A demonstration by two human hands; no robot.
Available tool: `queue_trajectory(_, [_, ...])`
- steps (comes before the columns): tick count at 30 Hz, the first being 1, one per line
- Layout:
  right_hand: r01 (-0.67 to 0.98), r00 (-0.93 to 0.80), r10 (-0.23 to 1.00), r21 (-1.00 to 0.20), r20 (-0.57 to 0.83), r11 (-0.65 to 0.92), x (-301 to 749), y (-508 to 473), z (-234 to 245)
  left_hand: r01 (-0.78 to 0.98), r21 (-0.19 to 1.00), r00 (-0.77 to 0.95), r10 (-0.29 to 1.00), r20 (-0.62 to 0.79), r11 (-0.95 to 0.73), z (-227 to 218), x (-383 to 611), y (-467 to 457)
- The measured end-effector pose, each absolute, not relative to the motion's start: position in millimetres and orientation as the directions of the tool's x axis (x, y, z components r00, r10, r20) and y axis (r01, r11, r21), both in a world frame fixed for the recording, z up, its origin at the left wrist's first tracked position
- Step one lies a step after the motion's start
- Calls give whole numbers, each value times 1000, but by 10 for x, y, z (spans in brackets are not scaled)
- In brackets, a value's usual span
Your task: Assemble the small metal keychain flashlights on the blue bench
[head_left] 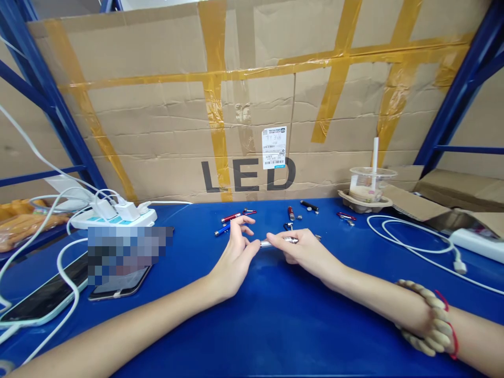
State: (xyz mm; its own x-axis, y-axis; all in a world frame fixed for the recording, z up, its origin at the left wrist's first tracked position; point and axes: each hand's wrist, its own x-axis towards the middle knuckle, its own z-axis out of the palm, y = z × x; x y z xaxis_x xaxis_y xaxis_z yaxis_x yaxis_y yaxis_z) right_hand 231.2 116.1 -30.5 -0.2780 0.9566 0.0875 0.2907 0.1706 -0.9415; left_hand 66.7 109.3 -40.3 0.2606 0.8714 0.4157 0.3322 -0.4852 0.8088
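1. Silver metal is seen at the centre of the scene: a slim silver cylinder (277, 241), pen-like, is held just above the blue tabletop (275, 320), between the two hands.
2. Its long axis is laid almost level, running left to right across the view, so that one end is turned toward each hand.
3. The right half of the cylinder is pinched by the right hand (304, 252), whose fingers are closed over it from above with the thumb beneath; this hand carries the weight.
4. The bare left end is met by the left hand (236, 256), which lies directly to the left of it. The thumb tip is set against that end, while the other fingers are loosely curled and held apart above. Whether the end is actually gripped cannot be told.
5. Both hands are therefore at the cylinder, one at each end, and neither is the nearer.
6. Just beyond the left hand, a red pen (233, 216) and a blue pen (222, 230) are laid on the tabletop; beyond the right hand, a short red tube (291, 212) and a black tube (309, 206) are scattered with small metal parts.
7. Further right, a plastic cup (370, 184) with a straw and a coiled white cable (413, 239) are seen; to the left, a white power strip (118, 214) and two phones (118, 286) are placed.
8. Taped cardboard (252, 94) is stood behind everything.
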Motion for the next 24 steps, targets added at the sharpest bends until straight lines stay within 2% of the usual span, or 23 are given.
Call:
queue_trajectory(3, [247,-282,959,-963,34,106,2312,1178,-309,313,856,211,909,359,-411,-409,670,1130])
queue_trajectory(9, [157,-284,959,-987,-7,39,2320,1209,-322,329,868,163,927,337,-373,-425,659,1174])
queue_trajectory(24, [173,-246,969,-985,-35,8,2343,1237,-338,341,867,201,929,311,-364,-422,665,1186])
